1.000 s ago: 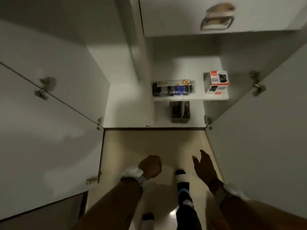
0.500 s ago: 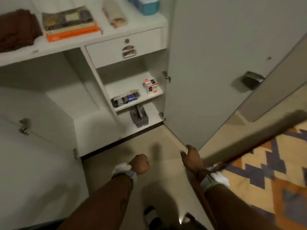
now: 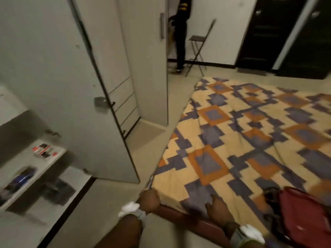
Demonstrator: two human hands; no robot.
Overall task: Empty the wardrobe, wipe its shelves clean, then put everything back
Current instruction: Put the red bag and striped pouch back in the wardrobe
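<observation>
Wardrobe open left of the bed, box on its shelf. Left grip balled up, pinching nothing; right grip on the bed edge, cannot tell. Looking away: could bump the door, forget the box.

A pale beige smooth floor runs between the tall pale grey wardrobe, whose flat doors stand open, and a low bed under a cream, orange and slate-blue geometric bedspread. Past the bed's far end a plain white wall meets the floor at a black skirting strip. A dark folding metal chair stands near that wall, with a person in dark clothes just left of it. Further right is a glossy black panelled door. The light is dim and even.
</observation>
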